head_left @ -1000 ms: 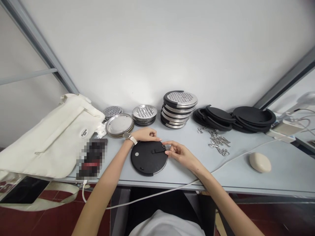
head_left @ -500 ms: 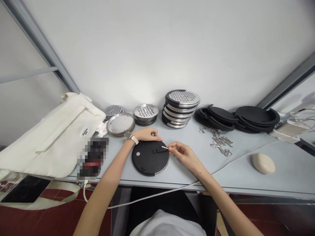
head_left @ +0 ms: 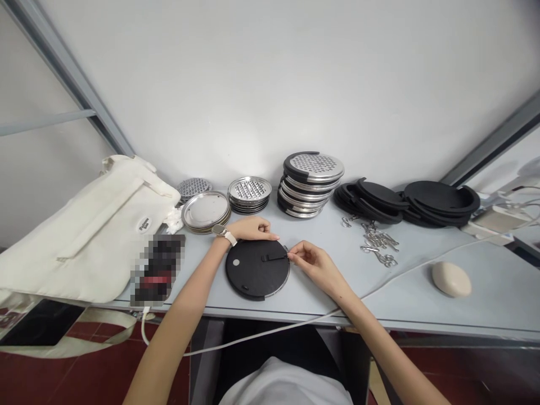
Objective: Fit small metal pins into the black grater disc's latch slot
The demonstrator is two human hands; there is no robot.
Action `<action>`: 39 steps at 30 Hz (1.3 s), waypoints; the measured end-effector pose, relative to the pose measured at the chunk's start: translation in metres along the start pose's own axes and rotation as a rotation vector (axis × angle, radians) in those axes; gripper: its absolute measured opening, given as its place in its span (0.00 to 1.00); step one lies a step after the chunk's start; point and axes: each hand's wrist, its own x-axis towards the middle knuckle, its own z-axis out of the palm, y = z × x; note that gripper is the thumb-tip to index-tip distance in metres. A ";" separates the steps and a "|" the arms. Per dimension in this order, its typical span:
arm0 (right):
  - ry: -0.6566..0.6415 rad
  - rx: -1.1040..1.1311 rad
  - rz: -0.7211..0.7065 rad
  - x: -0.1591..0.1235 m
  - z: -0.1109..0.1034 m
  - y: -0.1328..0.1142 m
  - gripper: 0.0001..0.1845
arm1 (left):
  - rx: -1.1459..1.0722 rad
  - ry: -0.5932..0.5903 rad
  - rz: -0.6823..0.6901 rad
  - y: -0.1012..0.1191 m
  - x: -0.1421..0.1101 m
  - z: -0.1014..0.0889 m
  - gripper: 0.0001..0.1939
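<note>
A black round grater holder [head_left: 257, 275] lies flat on the table in front of me, a slot and a pale round spot on its upper face and a metal rim showing at its lower right. Across its far edge rests my left hand [head_left: 252, 228], fingers curled and one digit stretched along the rim, steadying it. My right hand [head_left: 310, 260] pinches a small metal hook [head_left: 287, 249] at the holder's right edge, beside the slot; the fingertips cover most of the hook. Several similar metal hooks [head_left: 379, 242] lie in a loose pile to the right.
Behind stand stacked round graters [head_left: 314, 185], smaller grater plates [head_left: 250, 194] and plain metal discs [head_left: 206, 211]. Black holders [head_left: 439, 199] are piled at the right. A white bag [head_left: 93, 236], a blurred phone [head_left: 156, 270], a white cable [head_left: 392, 281] and a cream rounded object [head_left: 451, 279] surround the work.
The metal hook, which lay across the slot's right end, now sits at the holder's edge, mostly behind my right fingertips. My left hand stays on the far rim.
</note>
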 end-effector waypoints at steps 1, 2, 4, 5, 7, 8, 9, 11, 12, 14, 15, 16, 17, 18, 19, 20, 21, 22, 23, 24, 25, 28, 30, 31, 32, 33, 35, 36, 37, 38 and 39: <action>-0.002 -0.004 0.003 0.000 0.000 0.000 0.14 | 0.000 -0.001 0.000 0.000 0.000 0.000 0.28; -0.004 -0.004 0.003 0.000 0.000 0.001 0.14 | 0.000 -0.002 0.001 0.000 0.000 0.000 0.28; -0.002 0.006 -0.010 0.000 0.000 0.003 0.12 | 0.002 -0.003 0.003 0.001 0.000 0.000 0.28; -0.001 0.011 -0.023 0.000 0.000 0.004 0.12 | 0.002 -0.003 0.004 0.001 0.000 0.000 0.28; 0.007 0.006 -0.052 0.000 0.000 0.006 0.11 | 0.003 -0.001 0.007 0.002 0.000 0.000 0.28; 0.009 -0.005 -0.063 0.000 0.000 0.007 0.10 | 0.003 0.000 0.008 0.002 0.000 0.000 0.28; 0.008 -0.019 -0.071 0.000 0.000 0.007 0.10 | 0.003 0.001 0.008 0.002 0.000 0.000 0.28; -0.002 -0.058 -0.077 -0.001 0.000 0.007 0.10 | 0.003 0.002 0.008 0.002 0.000 0.000 0.28; -0.010 -0.079 -0.074 -0.001 0.000 0.006 0.10 | 0.004 0.003 0.008 0.001 0.000 0.000 0.28; -0.027 -0.111 -0.065 -0.001 0.000 0.004 0.11 | 0.004 0.004 0.011 0.000 0.001 0.000 0.28; -0.032 -0.119 -0.061 -0.001 0.000 0.003 0.11 | 0.005 0.005 0.013 0.000 0.001 0.000 0.28; -0.034 -0.121 -0.058 -0.002 0.000 0.003 0.11 | 0.007 0.005 0.015 0.000 0.001 0.000 0.28; -0.030 -0.115 -0.056 -0.002 0.000 0.003 0.11 | 0.008 0.005 0.017 0.000 0.001 0.000 0.28; -0.020 -0.105 -0.053 -0.002 0.000 0.003 0.11 | 0.011 0.006 0.020 0.000 0.001 0.000 0.28; -0.009 -0.093 -0.050 -0.002 0.001 0.003 0.11 | 0.013 0.006 0.022 0.000 0.001 0.000 0.28; 0.002 -0.080 -0.046 -0.001 0.001 0.004 0.12 | 0.015 0.006 0.024 0.000 0.001 0.000 0.28; 0.006 -0.068 -0.043 -0.001 0.001 0.005 0.12 | 0.017 0.006 0.026 0.000 0.001 0.000 0.28; 0.005 -0.059 -0.042 -0.001 0.001 0.005 0.12 | 0.018 0.006 0.027 0.000 0.001 0.000 0.28; 0.001 -0.056 -0.043 -0.001 0.000 0.006 0.12 | 0.020 0.005 0.029 0.000 0.001 0.000 0.28; -0.004 -0.060 -0.042 -0.001 0.000 0.006 0.12 | 0.021 0.003 0.030 0.000 0.001 0.000 0.27; -0.006 -0.072 -0.040 -0.001 0.000 0.006 0.12 | 0.022 0.003 0.030 -0.001 0.001 0.000 0.27; 0.003 -0.123 -0.028 -0.001 -0.001 0.004 0.12 | 0.026 0.002 0.030 -0.001 0.001 0.001 0.27; -0.002 -0.125 -0.029 -0.002 -0.001 0.001 0.12 | 0.028 0.005 0.028 0.000 0.000 0.001 0.26; -0.006 -0.116 -0.030 -0.002 -0.001 0.000 0.12 | 0.029 0.007 0.027 0.001 0.000 0.001 0.26; -0.009 -0.107 -0.027 -0.002 -0.002 -0.001 0.12 | 0.030 0.009 0.026 0.001 0.000 0.001 0.26; -0.010 -0.098 -0.021 -0.002 -0.002 -0.002 0.12 | 0.031 0.009 0.025 0.002 -0.001 0.000 0.26; -0.008 -0.093 -0.007 -0.002 -0.002 -0.004 0.12 | 0.036 0.006 0.023 0.003 -0.001 0.000 0.26; -0.008 -0.094 -0.002 -0.003 -0.002 -0.004 0.12 | 0.039 0.002 0.021 0.003 -0.001 0.000 0.26; -0.006 -0.093 -0.001 -0.003 -0.002 -0.004 0.11 | 0.042 -0.004 0.018 0.003 0.000 0.000 0.25; -0.004 -0.091 -0.005 -0.003 -0.002 -0.003 0.11 | 0.045 -0.008 0.015 0.003 0.000 0.000 0.25; -0.002 -0.085 -0.012 -0.003 -0.002 -0.003 0.11 | 0.047 -0.011 0.011 0.002 0.000 0.000 0.25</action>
